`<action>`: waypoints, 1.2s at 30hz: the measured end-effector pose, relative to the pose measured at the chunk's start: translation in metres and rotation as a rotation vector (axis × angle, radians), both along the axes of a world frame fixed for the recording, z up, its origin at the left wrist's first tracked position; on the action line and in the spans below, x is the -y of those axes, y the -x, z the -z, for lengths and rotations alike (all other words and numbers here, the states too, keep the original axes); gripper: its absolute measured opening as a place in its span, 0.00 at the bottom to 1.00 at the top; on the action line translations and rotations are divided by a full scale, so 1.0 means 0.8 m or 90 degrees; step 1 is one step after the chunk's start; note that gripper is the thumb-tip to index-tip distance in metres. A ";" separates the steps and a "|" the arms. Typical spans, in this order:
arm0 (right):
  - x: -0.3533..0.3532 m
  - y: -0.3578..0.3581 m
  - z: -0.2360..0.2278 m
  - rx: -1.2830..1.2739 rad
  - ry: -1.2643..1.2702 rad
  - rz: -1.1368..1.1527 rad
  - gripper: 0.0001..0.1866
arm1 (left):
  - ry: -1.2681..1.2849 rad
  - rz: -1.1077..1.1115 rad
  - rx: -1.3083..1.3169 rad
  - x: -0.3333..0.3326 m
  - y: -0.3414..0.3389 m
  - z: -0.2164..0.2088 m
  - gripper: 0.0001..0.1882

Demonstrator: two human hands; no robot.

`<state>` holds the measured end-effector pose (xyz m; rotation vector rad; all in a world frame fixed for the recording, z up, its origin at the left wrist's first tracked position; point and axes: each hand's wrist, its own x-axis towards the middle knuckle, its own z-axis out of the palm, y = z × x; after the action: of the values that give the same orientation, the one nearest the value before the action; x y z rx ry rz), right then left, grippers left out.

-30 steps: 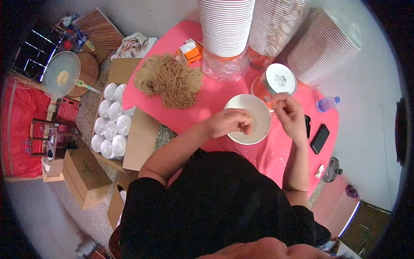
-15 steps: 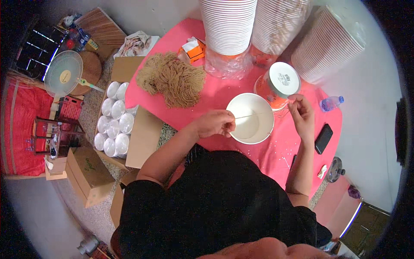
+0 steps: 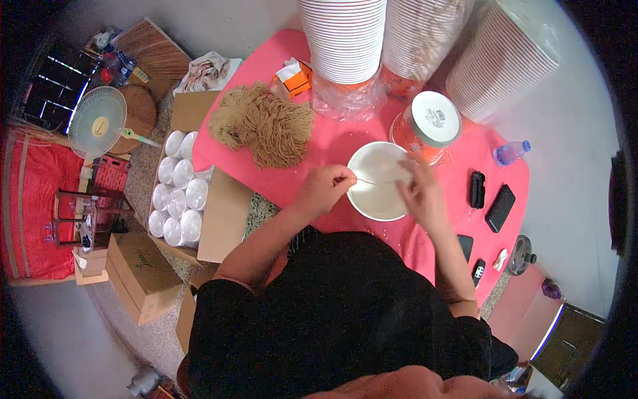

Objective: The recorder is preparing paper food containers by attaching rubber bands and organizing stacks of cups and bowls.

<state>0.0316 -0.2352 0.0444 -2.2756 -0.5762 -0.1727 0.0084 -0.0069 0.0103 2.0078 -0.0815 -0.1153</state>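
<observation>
My left hand (image 3: 327,188) pinches one end of a thin light-brown string (image 3: 372,181) at the left rim of a white paper bucket (image 3: 379,210). The string stretches across the bucket's mouth toward my right hand (image 3: 423,196). That hand hovers over the bucket's right rim, its fingers smeared by motion, so its grip on the string is unclear. A second bucket (image 3: 435,118), orange and upside down with a white base, stands just behind. Left of them lies a heap of brown string (image 3: 266,126) on the pink tablecloth (image 3: 332,143).
Tall stacks of white buckets (image 3: 345,40) line the table's back. An orange box (image 3: 292,81) sits behind the string heap. At right are a bottle (image 3: 510,153), a black phone (image 3: 500,208) and a black case (image 3: 477,189). A carton (image 3: 226,216) of clear-wrapped stacks stands left.
My right hand has swung left and down from beside the orange bucket to over the white bucket's rim, uncovering the black case. My left hand has shifted slightly left, still pinching the string.
</observation>
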 end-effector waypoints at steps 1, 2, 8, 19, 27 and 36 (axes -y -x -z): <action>-0.011 0.009 0.008 -0.094 -0.117 -0.054 0.19 | -0.023 0.010 0.055 0.003 0.000 0.001 0.08; -0.023 0.013 0.013 -0.137 -0.149 -0.086 0.17 | -0.045 0.019 0.110 0.006 0.000 0.002 0.07; -0.058 -0.005 0.058 -0.380 -0.337 -0.131 0.06 | -0.138 0.055 0.268 0.005 -0.004 0.008 0.05; -0.061 -0.031 0.098 -0.325 -0.356 -0.094 0.02 | -0.095 -0.046 0.252 -0.005 -0.025 0.047 0.08; -0.081 -0.046 0.111 -0.321 -0.210 -0.019 0.06 | 0.199 -0.048 -0.046 -0.011 -0.043 0.095 0.12; -0.084 -0.055 0.126 -0.311 -0.180 0.007 0.07 | 0.183 -0.063 -0.003 -0.007 -0.039 0.096 0.11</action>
<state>0.0759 -0.1676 -0.0563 -1.9462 -0.2610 0.2751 0.0398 -0.0012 -0.0661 1.7207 0.0045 -0.0430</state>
